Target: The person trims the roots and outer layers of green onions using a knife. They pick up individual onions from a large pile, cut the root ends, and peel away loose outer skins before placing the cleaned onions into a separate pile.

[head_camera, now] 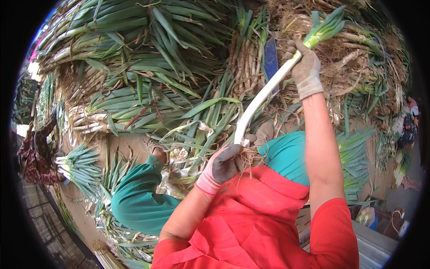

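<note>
A long green onion with a clean white stalk (260, 97) slants across my lap, its roots at the lower end and its green leaves at the upper right. My left hand (225, 164), in a grey and pink work glove, is closed around the root end, with brown roots hanging beside it. Near the base of the leaves, my right hand (304, 65), in a dirty gloved palm, grips the upper stalk. Loose leaves and pale peelings (181, 168) lie between my legs.
A big heap of green onions (134, 60) rises in front and left. More onions with tangled roots (352, 64) are piled at the right. Small bunches with white stalks (80, 168) lie at the left; another leafy bunch (354, 161) is beyond my right arm.
</note>
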The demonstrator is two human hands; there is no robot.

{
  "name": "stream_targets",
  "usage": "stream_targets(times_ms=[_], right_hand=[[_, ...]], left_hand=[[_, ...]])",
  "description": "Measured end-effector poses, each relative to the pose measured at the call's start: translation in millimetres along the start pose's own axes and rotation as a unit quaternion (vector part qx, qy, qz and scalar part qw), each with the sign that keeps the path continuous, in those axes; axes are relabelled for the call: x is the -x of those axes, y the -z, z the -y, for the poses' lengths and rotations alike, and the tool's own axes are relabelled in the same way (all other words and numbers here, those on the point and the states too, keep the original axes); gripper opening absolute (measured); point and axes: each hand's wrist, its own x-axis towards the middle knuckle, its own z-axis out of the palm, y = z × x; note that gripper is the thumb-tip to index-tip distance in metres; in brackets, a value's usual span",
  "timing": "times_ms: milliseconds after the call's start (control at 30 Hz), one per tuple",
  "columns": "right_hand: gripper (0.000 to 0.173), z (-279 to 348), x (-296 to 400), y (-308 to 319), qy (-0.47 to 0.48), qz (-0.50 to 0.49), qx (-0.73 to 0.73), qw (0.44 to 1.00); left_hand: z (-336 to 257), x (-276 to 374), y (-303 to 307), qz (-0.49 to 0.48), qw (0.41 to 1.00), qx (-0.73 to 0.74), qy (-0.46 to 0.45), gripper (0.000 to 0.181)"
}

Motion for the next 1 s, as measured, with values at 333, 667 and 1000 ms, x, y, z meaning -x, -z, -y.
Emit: stream_targets(times_ms=[333, 667, 1000], right_hand=[[0.017, -8.4, 4.5, 19.5, -0.025, 0.066, 0.048, 0.996], [0.02, -11.7, -16.4, 10.4, -0.032, 0.072, -0.048, 0.996], [0.014, -14.7, -41.6, 45.0, -0.077, 0.082, -0.026, 0.993]], left_hand=[[-1.9, -9.4, -9.7, 0.021, 0.992, 0.078, -0.098, 0.034], [-15.5, 0.1, -36.7, 0.24, 0.958, 0.086, -0.128, 0.058], [0.3, -3.0, -38.5, 0.093, 0.981, -0.006, -0.171, 0.041]])
